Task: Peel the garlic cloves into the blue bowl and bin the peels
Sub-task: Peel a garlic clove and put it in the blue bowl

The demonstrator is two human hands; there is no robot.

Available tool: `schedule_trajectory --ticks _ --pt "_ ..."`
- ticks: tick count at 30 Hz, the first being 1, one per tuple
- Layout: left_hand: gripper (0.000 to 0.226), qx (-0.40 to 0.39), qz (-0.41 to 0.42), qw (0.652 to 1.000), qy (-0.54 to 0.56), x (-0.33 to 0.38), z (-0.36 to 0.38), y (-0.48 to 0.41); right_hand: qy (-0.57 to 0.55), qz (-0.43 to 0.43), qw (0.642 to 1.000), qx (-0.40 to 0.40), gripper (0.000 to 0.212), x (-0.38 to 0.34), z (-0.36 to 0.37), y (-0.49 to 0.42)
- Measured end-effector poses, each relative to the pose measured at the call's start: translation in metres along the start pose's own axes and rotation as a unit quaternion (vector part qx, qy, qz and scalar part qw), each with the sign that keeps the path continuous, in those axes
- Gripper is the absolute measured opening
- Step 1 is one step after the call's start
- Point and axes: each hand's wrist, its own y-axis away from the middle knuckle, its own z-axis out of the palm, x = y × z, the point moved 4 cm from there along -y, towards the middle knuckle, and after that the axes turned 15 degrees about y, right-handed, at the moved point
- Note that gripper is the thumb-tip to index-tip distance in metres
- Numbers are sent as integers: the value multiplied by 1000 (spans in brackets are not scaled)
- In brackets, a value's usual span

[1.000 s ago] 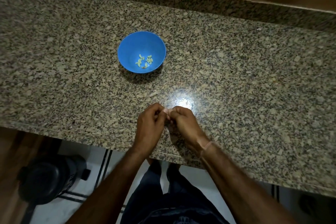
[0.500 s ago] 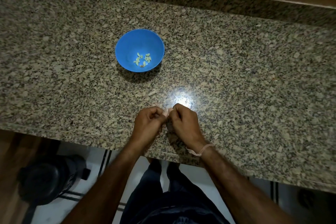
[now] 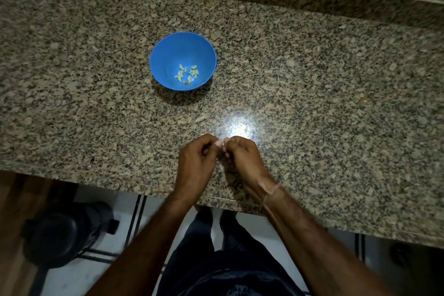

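pinching with curled fingers, the left hand [image 3: 195,163] and right hand [image 3: 242,161] met tip to tip above the near edge of the speckled brown granite countertop [image 3: 312,103]. their narrow grip hid what they held, most likely a garlic clove being skinned. holding it low probably kept peels from scattering. the round blue plastic bowl [image 3: 168,55] stood ahead within reach, pale peeled cloves [image 3: 187,73] in its bottom. a dark round container [image 3: 64,233] sat on the floor, perhaps the bin.

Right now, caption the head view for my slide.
Left hand and right hand pinch a small garlic clove over the granite counter; peeled cloves lie in the blue bowl beyond.
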Motion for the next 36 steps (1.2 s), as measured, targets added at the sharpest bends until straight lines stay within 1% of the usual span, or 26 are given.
schedule_trajectory --ticks 2,3,5,7,9,11,13,15,16,18,20,21,23,25,27,29,31,32,34,35,36 --pt "12 22 -49 995 86 -7 -2 -1 47 -64 996 33 34 1 -1 -1" --pt "10 27 -83 987 134 -11 -2 -1 58 -84 994 43 34 2 -2 -2" --pt "10 37 -147 964 220 -16 -1 0 46 -82 995 45 32 6 -2 -5" --pt "10 47 -181 947 260 -20 -2 1 19 -69 997 31 29 9 -2 -6" --pt "10 53 -196 941 269 -23 -4 0 -15 -62 998 7 25 10 -2 -5" --pt "9 54 -194 942 269 -23 -5 0 -48 -54 997 -18 20 8 -2 -3" --pt "8 59 -178 948 255 -21 -8 -1 -68 -50 996 -38 17 7 -3 -1" --pt "7 56 -151 961 225 -17 -10 -2 -63 -52 996 -41 14 6 -5 0" --pt "7 52 -136 967 207 -15 -11 -2 -46 -63 996 -31 12 4 -8 0" --pt "6 44 -109 977 176 -10 -13 -2 25 -110 994 12 8 -1 -13 0" --pt "6 38 -112 978 169 -9 -12 -1 93 -159 982 53 6 -5 -16 1" --pt "6 34 -131 972 191 -12 -12 -1 115 -177 975 68 7 -6 -16 1" --pt "8 26 -188 947 257 -16 -9 0 145 -205 964 92 10 -8 -15 3" --pt "8 18 -236 921 310 -20 -6 0 148 -209 961 105 12 -7 -15 5" --pt "6 14 -253 905 343 -21 -3 0 91 -172 977 86 9 -5 -14 5" --pt "14 16 -237 912 334 -22 -1 -2 -11 -99 994 36 9 0 -10 2" --pt "17 13 -237 907 347 -21 2 -1 -86 -42 995 5 11 3 -9 3" --pt "15 11 -246 896 369 -21 4 -1 -93 -36 995 6 10 3 -9 3" --pt "13 11 -265 875 405 -21 6 0 -28 -77 996 42 8 1 -11 3" --pt "13 13 -260 878 402 -21 7 1 12 -104 993 61 6 0 -12 5" --pt "13 13 -235 904 356 -21 5 2 33 -120 989 75 6 -1 -12 6"
